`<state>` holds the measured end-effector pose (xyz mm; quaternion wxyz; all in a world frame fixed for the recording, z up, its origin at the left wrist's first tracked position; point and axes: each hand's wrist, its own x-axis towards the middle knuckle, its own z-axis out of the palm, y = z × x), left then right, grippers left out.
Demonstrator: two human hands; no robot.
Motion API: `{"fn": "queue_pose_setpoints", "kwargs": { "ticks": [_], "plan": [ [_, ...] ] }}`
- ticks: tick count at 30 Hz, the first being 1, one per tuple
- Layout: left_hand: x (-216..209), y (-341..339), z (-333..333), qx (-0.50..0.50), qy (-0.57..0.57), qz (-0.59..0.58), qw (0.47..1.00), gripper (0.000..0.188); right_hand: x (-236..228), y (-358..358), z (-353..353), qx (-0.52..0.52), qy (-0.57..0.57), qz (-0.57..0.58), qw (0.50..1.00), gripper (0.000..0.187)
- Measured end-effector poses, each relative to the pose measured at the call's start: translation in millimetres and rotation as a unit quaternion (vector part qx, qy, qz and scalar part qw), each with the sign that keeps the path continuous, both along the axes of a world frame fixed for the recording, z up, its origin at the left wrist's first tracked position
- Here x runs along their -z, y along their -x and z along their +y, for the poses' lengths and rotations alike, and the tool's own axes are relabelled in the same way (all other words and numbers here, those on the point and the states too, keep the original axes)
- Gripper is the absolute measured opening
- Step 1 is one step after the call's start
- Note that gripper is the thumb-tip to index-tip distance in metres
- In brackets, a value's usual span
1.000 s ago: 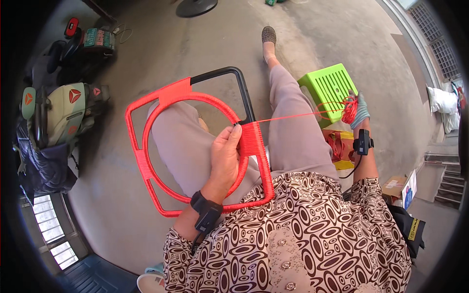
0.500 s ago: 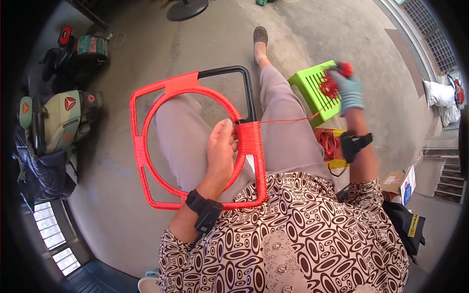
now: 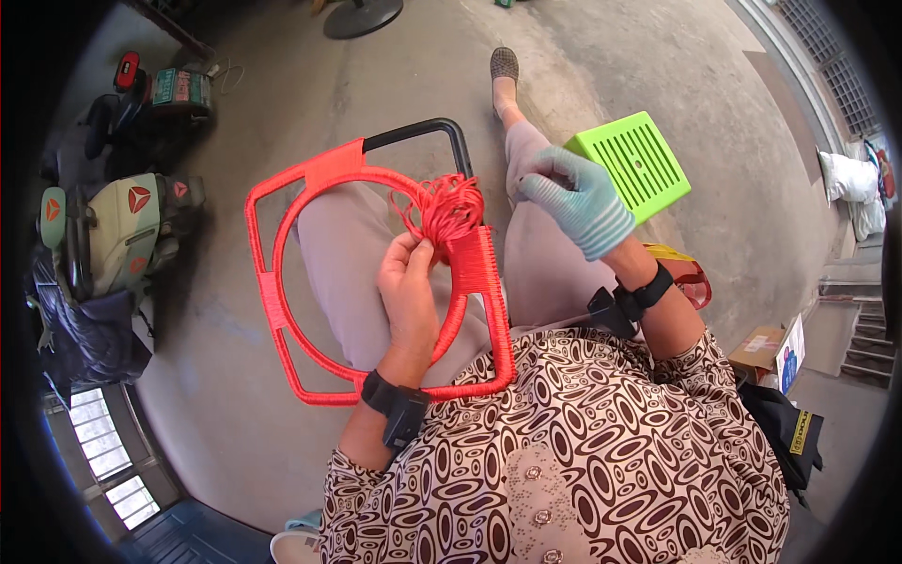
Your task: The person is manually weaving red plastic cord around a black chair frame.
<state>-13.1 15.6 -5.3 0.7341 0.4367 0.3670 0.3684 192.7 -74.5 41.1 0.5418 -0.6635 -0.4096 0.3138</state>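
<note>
Across my lap lies a black metal frame (image 3: 413,133), rectangular with a ring inside, mostly wrapped in red cord (image 3: 474,265). Its upper right corner is bare black bar. My left hand (image 3: 410,291) is closed at the frame's right side, pinching the base of a loose red cord bundle (image 3: 449,209) between thumb and fingers. The bundle fans out over the bar just above the wrapped part. My right hand (image 3: 578,202), in a light blue striped glove, hovers to the right, apart from the frame. Its fingers are curled in, and nothing shows in them.
A lime green slotted plastic stool (image 3: 644,164) stands right of my knee. Beyond my right wrist sits a yellow container (image 3: 672,256) with red material. A scooter (image 3: 122,226) is parked at left, and a round black base (image 3: 362,17) stands ahead. White sacks (image 3: 850,183) lie far right.
The red cord bundle has passed from my right hand, over the stool, to my left hand at the frame. My right hand has come left and nearer, without the bundle.
</note>
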Motion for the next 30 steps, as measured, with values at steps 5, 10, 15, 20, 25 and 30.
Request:
{"fn": "queue_pose_setpoints", "kwargs": {
  "ticks": [5, 10, 15, 20, 25, 30],
  "plan": [
    [7.8, 3.1, 2.7, 0.037, 0.039, -0.002, 0.999, 0.013, 40.7, 5.5, 12.5, -0.148, 0.085, 0.093, 0.981, 0.022],
    [3.0, 0.8, -2.0, 0.041, 0.111, -0.043, 0.992, 0.020, 46.8, 20.1, 19.3, -0.256, 0.161, 0.136, 0.943, 0.031],
    [0.9, -2.3, -2.1, 0.027, 0.122, -0.085, 0.989, 0.020, 41.8, 16.2, 19.6, -0.219, 0.129, 0.224, 0.941, 0.032],
    [-1.9, -0.5, 0.4, 0.023, 0.118, -0.068, 0.990, 0.015, 38.4, -3.3, 19.1, -0.072, 0.110, 0.280, 0.951, 0.029],
    [4.3, 6.5, 3.2, 0.015, 0.115, -0.057, 0.992, 0.013, 27.6, -23.4, 10.6, 0.193, -0.045, 0.150, 0.968, 0.023],
    [3.7, 5.7, 1.7, 0.022, 0.110, -0.053, 0.992, 0.014, 14.9, 8.5, 14.1, -0.020, 0.023, 0.143, 0.989, 0.019]
  ]
}}
